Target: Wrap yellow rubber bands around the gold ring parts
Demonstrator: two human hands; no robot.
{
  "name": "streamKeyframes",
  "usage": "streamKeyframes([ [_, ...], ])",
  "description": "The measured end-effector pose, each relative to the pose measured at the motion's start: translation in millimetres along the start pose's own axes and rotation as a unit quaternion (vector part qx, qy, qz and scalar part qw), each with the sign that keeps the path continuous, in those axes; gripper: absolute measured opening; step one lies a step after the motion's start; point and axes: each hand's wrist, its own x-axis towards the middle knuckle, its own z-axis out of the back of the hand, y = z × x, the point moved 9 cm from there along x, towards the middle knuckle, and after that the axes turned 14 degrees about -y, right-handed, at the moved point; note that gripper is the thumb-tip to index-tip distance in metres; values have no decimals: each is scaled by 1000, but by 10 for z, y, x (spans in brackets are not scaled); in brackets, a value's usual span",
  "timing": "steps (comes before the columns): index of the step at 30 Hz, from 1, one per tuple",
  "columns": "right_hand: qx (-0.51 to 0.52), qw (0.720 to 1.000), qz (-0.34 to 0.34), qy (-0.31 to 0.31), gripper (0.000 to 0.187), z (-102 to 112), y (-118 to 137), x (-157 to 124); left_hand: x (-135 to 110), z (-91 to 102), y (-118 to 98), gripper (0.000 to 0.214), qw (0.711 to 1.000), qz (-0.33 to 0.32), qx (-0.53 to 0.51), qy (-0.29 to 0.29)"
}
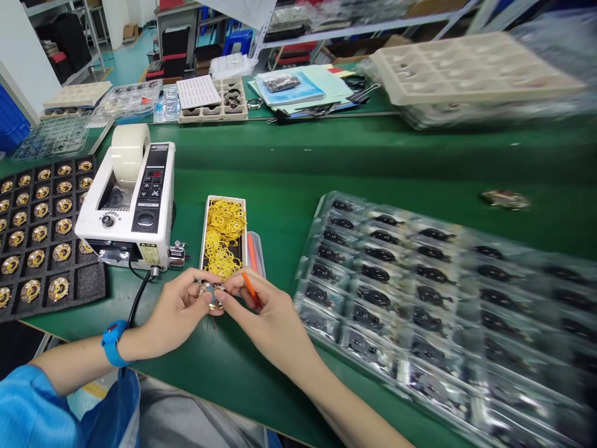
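My left hand [175,311] and my right hand [268,314] meet in front of the white box, their fingertips closed around a small round gold-rimmed part [215,305]. Fine thin wires seem to hang below it; fingers cover much of its face. An orange stick-like tool [250,290] is tucked in the fingers of my right hand, its far end hidden. Just beyond my fingertips, yellow thin rings [226,230] lie heaped in the white box [204,233]. On the left, a black foam tray [91,287] carries rows of similar round gold parts [61,252].
A white tape dispenser [158,205] stands left of the box, its black cable running toward my left wrist. A clear compartment tray [321,211] with black parts spreads across the right. Beyond it lies a small shiny object [506,199]. Beige trays [396,93] and papers line the back ledge.
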Motion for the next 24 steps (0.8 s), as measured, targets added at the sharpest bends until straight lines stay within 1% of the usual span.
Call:
streamKeyframes([
  [2,-6,1000,-1,10,20,-26,-19,-11,-3,5,9,31,1000,-10,25,4],
  [3,-15,1000,9,9,21,-28,-12,-13,-2,11,8,28,999,-15,41,6],
  [5,-40,998,56,-7,20,-5,54,-12,4,20,-28,20,994,-38,97,12],
  [6,-54,994,93,-21,19,17,117,-17,7,23,-71,16,989,-62,135,15],
  [8,-90,977,187,-54,13,68,289,-63,2,19,-219,10,968,-142,208,18],
  [10,-140,944,284,-96,5,126,471,-170,-12,32,-383,10,943,-225,246,0],
  [11,-167,921,334,-113,4,141,557,-249,-8,56,-432,10,937,-245,248,-16],
  [12,-190,896,381,-125,6,145,631,-338,12,88,-441,8,940,-241,242,-31],
  [13,-207,873,422,-131,8,138,685,-428,45,120,-410,6,949,-214,228,-41],
  [15,-232,835,481,-133,14,107,738,-575,109,161,-275,8,976,-126,170,-46],
  [16,-246,826,488,-137,17,95,732,-603,126,162,-198,13,987,-79,133,-41],
  [17,-263,824,481,-147,19,94,712,-596,131,151,-128,19,994,-37,98,-33],
  [19,-294,829,444,-171,19,103,654,-520,118,120,-36,30,999,21,46,-20],
  [21,-304,847,398,-181,18,112,590,-410,92,86,6,37,998,52,19,-8],
  [24,-277,878,346,-181,14,142,529,-283,59,43,8,45,998,70,-6,7],
])
